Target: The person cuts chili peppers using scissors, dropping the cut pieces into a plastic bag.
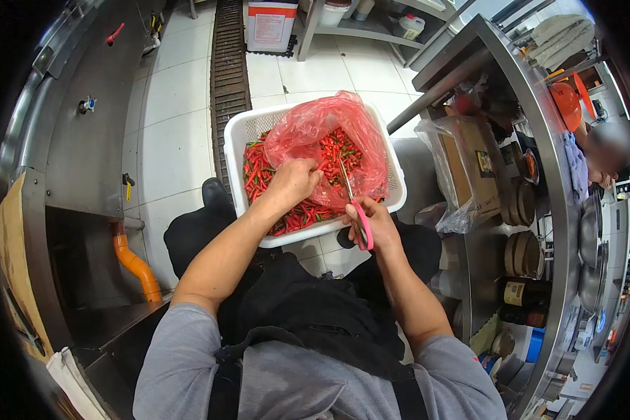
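Observation:
A white plastic basket (232, 150) full of small red chillies (257, 171), some with green stems, sits between my knees. Inside it lies an open, crumpled red plastic bag (360, 115) that holds more chillies. My left hand (294, 183) is closed over the bag's near left side; the fingertips are pinched, and what they hold is too small to make out. In my right hand (376, 222) is a pair of scissors (363, 222) with pink handles. The blades point up and away, over the bag's opening, beside the chillies.
A slatted floor drain (229, 77) runs beyond the basket at left. Steel kitchen equipment (94, 126) with an orange pipe (134, 269) stands left. On the right, a steel shelf unit (479, 280) holds boxes, bottles and stacked pans. Behind it, another person (602, 150) is partly visible.

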The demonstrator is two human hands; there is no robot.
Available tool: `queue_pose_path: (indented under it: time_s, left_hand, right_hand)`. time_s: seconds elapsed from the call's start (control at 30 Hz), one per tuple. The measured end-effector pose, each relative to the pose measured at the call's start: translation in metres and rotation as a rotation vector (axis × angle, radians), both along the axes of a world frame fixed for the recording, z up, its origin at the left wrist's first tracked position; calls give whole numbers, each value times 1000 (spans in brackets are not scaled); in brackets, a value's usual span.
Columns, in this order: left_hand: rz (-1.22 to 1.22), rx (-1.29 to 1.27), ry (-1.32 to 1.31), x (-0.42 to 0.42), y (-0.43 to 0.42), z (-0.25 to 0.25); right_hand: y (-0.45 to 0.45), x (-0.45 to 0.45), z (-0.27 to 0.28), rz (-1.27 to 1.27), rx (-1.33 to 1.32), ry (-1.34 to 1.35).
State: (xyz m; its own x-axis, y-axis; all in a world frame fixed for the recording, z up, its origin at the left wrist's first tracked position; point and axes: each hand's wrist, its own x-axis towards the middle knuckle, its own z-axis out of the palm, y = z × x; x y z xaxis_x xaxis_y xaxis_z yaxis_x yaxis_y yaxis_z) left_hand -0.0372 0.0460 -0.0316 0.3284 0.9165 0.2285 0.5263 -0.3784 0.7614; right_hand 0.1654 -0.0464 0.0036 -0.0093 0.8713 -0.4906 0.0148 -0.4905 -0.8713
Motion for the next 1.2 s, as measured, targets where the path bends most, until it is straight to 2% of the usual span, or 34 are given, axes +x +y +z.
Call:
queue_pose_path:
  time_s: [0.17, 0.23, 0.47, 0.53, 1.0, 1.13, 1.2]
  left_hand:
    - [-98, -11, -72, 3, -9, 12]
    - [-216, 89, -102, 6, -13, 10]
    - [-167, 87, 13, 6, -9, 1]
    - [-156, 90, 9, 8, -8, -5]
    - [-120, 73, 192, 31, 0, -7]
    - [41, 150, 105, 26, 20, -10]
    - [65, 328, -108, 18, 29, -10]
  right_hand:
    - [-6, 2, -3, 94, 51, -3]
    - [-4, 1, -3, 113, 58, -27]
    - [12, -8, -2, 131, 41, -98]
    - [16, -10, 1, 137, 32, -212]
    - [24, 6, 1, 164, -17, -242]
    - [24, 10, 9, 150, 86, -237]
    - [17, 20, 18, 88, 108, -203]
